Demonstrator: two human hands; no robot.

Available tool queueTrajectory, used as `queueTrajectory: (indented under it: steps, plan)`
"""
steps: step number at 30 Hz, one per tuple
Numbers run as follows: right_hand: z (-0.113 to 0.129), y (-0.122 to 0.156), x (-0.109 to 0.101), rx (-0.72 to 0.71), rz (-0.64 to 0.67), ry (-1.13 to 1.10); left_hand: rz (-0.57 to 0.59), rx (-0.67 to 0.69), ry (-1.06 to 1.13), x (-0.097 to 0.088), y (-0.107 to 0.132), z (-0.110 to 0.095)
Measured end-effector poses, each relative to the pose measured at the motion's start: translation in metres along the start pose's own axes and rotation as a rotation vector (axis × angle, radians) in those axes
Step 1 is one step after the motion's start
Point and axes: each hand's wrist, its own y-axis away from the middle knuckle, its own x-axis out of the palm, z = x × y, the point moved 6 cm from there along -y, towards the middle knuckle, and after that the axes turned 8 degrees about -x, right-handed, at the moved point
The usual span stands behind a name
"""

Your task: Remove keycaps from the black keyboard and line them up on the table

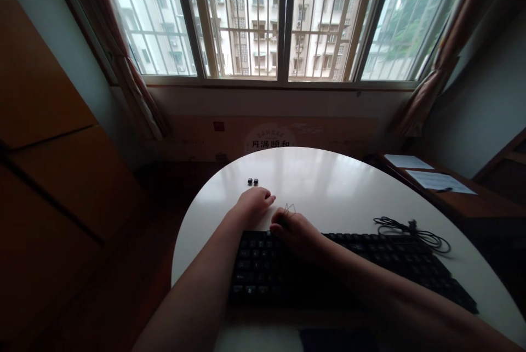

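Observation:
A black keyboard [370,270] lies across the near part of a white round table [329,182]. My left hand [253,204] rests on the table just beyond the keyboard's far left corner, fingers curled and pinched together; what they hold I cannot make out. My right hand [296,231] sits over the keyboard's top row, fingers closed on a thin wire tool [289,209] that sticks up from them. Two small black keycaps [253,181] lie on the table a little beyond my left hand.
The keyboard's black cable [411,230] lies coiled on the table at the right. A low wooden bench with white papers [435,179] stands at the right. A barred window [279,17] with curtains fills the far wall. Wooden cabinets [49,138] line the left.

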Motion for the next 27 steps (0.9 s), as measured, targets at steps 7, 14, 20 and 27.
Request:
queueTrajectory:
  steps: [7,14,20,27]
  plan:
    - [-0.027,0.002,-0.013,0.127,-0.411,-0.354,0.014,0.0,0.043,-0.002,0.0,0.001]
    - [-0.043,-0.002,-0.018,0.223,-0.565,-0.555,0.03,0.05,0.338,-0.003,-0.005,-0.001]
    - [-0.053,-0.003,-0.026,0.373,-0.655,-0.691,0.124,0.109,0.668,-0.004,0.005,-0.02]
    - [-0.05,-0.002,-0.027,0.376,-0.634,-0.682,0.239,0.144,0.806,-0.006,0.01,-0.032]
